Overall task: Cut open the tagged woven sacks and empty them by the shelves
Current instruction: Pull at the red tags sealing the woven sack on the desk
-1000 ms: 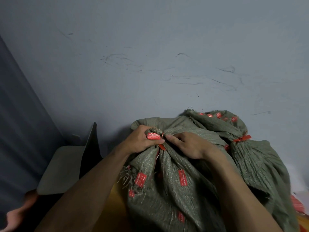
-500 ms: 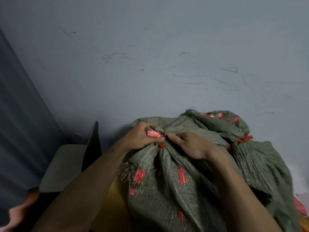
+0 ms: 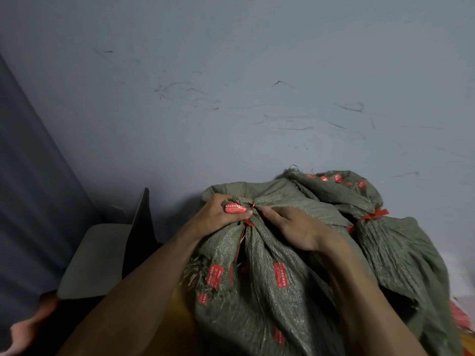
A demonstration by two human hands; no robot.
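Grey wall [image 3: 231,73] behind: left hand [image 3: 218,218] is gripping sack neck [image 3: 261,201]; right hand [image 3: 295,229], grasp unclear, is probing red tie [image 3: 248,223]; cut away from hands.

The person's left forearm [image 3: 144,291] is bare along its whole visible length, from the frame's edge at 7 o'clock up to the wrist. The right forearm [image 3: 359,291], which enters from 5 o'clock, is bare in the same way, and its lower stretch lies in shadow. The left hand [image 3: 218,217], a little toward 6 o'clock from the centre, is bare. The right hand [image 3: 295,227], just beside it at its 3 o'clock, is bare too, and its thumb [image 3: 268,213] ends in a short nail. In the corner at 8 o'clock sits a blurred bare shape [image 3: 28,327]; whether it belongs to the person cannot be told.
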